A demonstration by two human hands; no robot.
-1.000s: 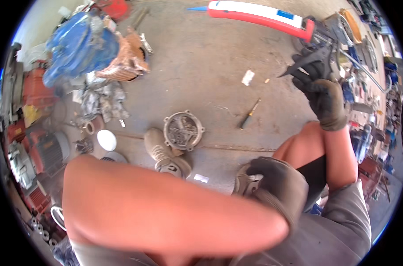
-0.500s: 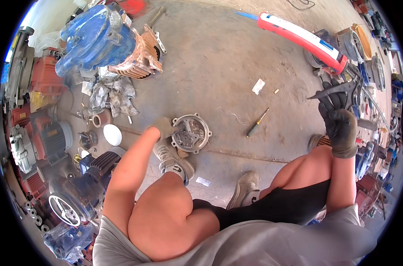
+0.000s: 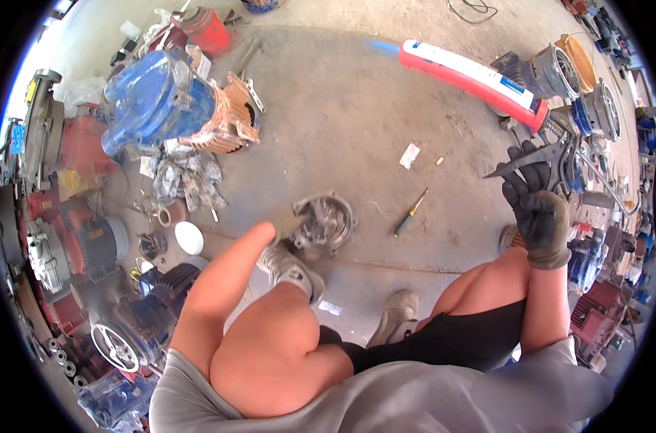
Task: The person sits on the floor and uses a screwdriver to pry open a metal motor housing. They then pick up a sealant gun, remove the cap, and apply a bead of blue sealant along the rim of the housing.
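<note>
My left hand (image 3: 289, 222), in a worn work glove, grips the left rim of a round metal end cover (image 3: 325, 224) with lugs round its edge. The cover is raised just beyond my left shoe, and motion smears its inside. In a dark-palmed glove, my right hand (image 3: 539, 220) holds a caulking gun (image 3: 565, 148) by its handle and trigger, with the fingers curled round them. A red and white sealant cartridge (image 3: 476, 83) sits in the gun, its blue nozzle (image 3: 383, 47) pointing to the far left.
A screwdriver (image 3: 412, 211) and a white scrap (image 3: 409, 156) lie on the concrete floor. At the far left stands a blue and copper-coloured motor (image 3: 162, 101), with crumpled plastic (image 3: 191, 177) before it. More motors (image 3: 90, 242) line the left side; machine parts (image 3: 552, 72) crowd the right.
The end cover has shifted right and turned in my left hand. My right hand and the caulking gun sit slightly further left in view, and the whole view has shifted a little.
</note>
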